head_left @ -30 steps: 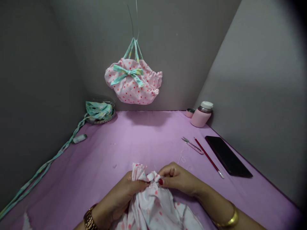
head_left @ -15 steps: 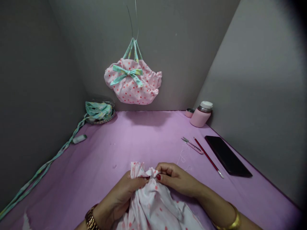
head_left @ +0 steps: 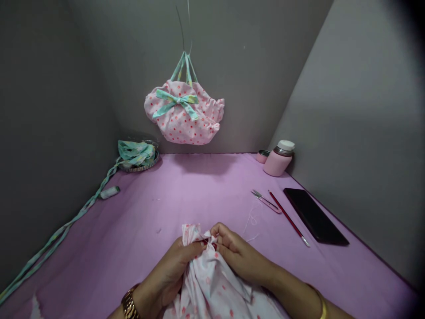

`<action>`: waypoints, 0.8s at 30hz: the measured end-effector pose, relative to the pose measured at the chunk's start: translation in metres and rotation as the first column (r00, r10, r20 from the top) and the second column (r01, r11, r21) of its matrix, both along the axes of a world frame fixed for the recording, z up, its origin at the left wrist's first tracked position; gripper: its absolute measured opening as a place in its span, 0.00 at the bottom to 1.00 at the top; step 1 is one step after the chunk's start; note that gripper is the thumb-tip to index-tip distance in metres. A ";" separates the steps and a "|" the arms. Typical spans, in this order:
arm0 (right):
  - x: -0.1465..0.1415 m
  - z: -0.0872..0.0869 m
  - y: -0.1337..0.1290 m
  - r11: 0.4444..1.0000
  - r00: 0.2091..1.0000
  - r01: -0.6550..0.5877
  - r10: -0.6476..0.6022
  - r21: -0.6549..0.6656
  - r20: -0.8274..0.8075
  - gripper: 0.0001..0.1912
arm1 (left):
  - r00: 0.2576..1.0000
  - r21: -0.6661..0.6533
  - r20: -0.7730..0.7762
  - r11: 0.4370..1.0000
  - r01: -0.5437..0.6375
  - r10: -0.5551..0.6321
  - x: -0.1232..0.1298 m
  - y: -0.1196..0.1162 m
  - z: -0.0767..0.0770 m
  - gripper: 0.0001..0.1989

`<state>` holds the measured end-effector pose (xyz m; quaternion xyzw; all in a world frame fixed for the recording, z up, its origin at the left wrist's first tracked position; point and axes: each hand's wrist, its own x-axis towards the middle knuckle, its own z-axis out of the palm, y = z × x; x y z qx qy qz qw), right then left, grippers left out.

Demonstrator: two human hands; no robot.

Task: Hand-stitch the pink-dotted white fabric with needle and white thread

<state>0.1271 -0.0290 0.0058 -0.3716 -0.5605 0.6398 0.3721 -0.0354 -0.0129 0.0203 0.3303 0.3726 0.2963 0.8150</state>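
Low in the view, the left hand [head_left: 172, 270] and the right hand [head_left: 237, 254] meet, fingers pinched together on the gathered top of a white cotton fabric with pink dots [head_left: 212, 288], which bunches between both palms on the lilac table [head_left: 186, 190]. Beyond the right fingertips lie loose white thread [head_left: 249, 220], small metal snips [head_left: 265, 201], a red pencil [head_left: 288, 218] and a black phone [head_left: 315, 216]. Farther back hangs a pink dotted pouch with a mint bow [head_left: 184, 113].
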 end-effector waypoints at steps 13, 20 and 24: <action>0.008 0.015 0.003 0.918 0.938 0.072 -0.195 0.390 0.287 0.08 | 1.000 0.084 0.018 0.996 0.014 -0.016 0.002 -0.004 0.009 0.10; 0.007 0.017 0.007 0.877 0.945 0.083 -0.221 0.474 0.243 0.05 | 0.996 0.119 -0.033 0.989 0.090 -0.087 0.003 -0.002 0.008 0.12; -0.001 0.007 0.008 0.981 0.984 0.170 -0.173 0.090 0.032 0.12 | 0.979 0.147 -0.089 0.969 0.196 -0.185 0.003 -0.001 -0.003 0.14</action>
